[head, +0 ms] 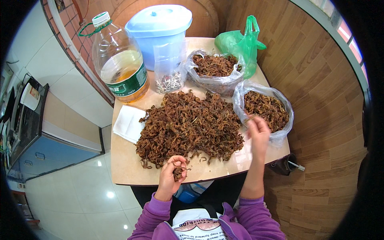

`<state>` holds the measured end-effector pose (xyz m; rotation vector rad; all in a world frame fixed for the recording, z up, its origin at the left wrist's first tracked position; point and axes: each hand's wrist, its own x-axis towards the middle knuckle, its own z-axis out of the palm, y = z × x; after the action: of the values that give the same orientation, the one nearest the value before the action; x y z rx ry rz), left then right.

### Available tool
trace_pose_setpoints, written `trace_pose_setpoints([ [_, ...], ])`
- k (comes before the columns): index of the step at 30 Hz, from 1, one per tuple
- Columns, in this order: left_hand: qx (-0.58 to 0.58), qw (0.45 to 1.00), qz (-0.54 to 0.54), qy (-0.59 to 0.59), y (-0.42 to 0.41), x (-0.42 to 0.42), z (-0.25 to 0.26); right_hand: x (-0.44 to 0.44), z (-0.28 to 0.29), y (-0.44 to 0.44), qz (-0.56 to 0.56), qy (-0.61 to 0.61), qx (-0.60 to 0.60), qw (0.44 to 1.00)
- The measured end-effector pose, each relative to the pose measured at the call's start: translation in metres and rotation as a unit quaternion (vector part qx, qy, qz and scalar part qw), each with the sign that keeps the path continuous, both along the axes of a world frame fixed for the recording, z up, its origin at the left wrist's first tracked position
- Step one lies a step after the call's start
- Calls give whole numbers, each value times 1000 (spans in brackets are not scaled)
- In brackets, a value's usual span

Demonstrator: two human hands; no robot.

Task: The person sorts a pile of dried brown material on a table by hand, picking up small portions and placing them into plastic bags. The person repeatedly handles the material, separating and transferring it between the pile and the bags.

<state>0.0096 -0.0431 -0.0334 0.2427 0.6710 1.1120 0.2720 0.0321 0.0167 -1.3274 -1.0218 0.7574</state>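
Observation:
A large heap of brown, curled dried plant pieces (192,126) covers the middle of the table. My left hand (171,177) is curled around a small clump of the pieces (178,173) at the table's front edge, just below the heap. My right hand (258,128) is over the near left rim of a clear plastic bag (283,132) holding more dried plant pieces (265,111). Its thumb and fingers are pinched together, with a thin brown strand (249,118) at the tips; motion blurs this hand.
Behind the heap are a large bottle of amber liquid (121,72), a blue lidded bucket (159,27), a small clear bag with speckled contents (169,81), another filled plastic bag (214,66) and a green bag (249,51). A folded white cloth (128,122) lies left. A wood-patterned wall (321,105) flanks the right.

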Motion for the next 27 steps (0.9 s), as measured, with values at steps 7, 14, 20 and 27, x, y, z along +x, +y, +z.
trace_pose_setpoints([
  [7,-11,999,-1,31,-1,4,2,25,22,9,-203,-323,70,922],
  [14,11,999,-16,34,-3,8,2,-70,-22,-9,191,-354,71,913],
  [20,-20,999,-12,28,-2,4,9,-89,-46,4,213,-443,38,870],
  [27,41,997,9,-66,-1,4,2,-65,-33,1,180,67,-146,970],
])
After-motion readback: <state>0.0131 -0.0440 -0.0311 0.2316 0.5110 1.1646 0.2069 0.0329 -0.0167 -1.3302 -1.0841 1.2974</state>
